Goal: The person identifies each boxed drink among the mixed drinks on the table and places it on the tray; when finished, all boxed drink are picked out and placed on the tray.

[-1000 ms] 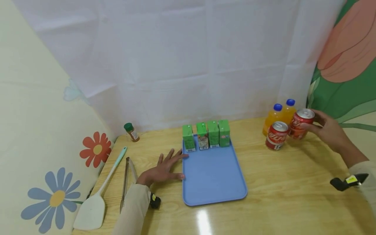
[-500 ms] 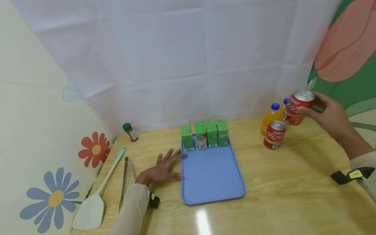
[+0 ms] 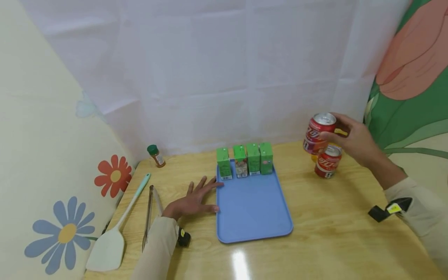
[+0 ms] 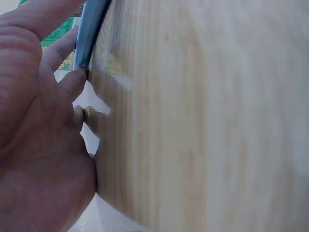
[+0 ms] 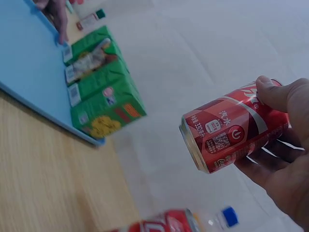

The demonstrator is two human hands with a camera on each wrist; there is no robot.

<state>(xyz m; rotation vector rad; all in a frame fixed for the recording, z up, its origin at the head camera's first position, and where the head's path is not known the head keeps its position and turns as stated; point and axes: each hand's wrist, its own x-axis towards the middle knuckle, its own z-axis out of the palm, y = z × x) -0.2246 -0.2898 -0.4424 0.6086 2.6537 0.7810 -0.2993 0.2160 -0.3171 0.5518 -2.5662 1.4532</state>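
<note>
My right hand point(image 3: 358, 142) grips a red soda can point(image 3: 317, 132) by its upper part, thumb on the near side, and holds it above the table. In the right wrist view the same can point(image 5: 234, 128) hangs in the air beyond the juice cartons. A second red can point(image 3: 328, 161) stands on the table just below and right of it. My left hand point(image 3: 192, 202) lies with fingers spread on the table, its fingertips touching the left rim of the blue tray point(image 3: 253, 210). Several green juice cartons point(image 3: 253, 159) stand in a row along the tray's far end.
Bottles of orange drink are mostly hidden behind the cans; one blue cap point(image 5: 230, 216) shows in the right wrist view. On the left lie a white spatula point(image 3: 108, 249) and metal tongs point(image 3: 148, 217). A small green-capped jar point(image 3: 156, 156) stands near the back cloth point(image 3: 196, 77).
My right hand has lifted the can off the table beside the bottles and carried it left, past the second can. My left hand has stayed at the tray's rim.
</note>
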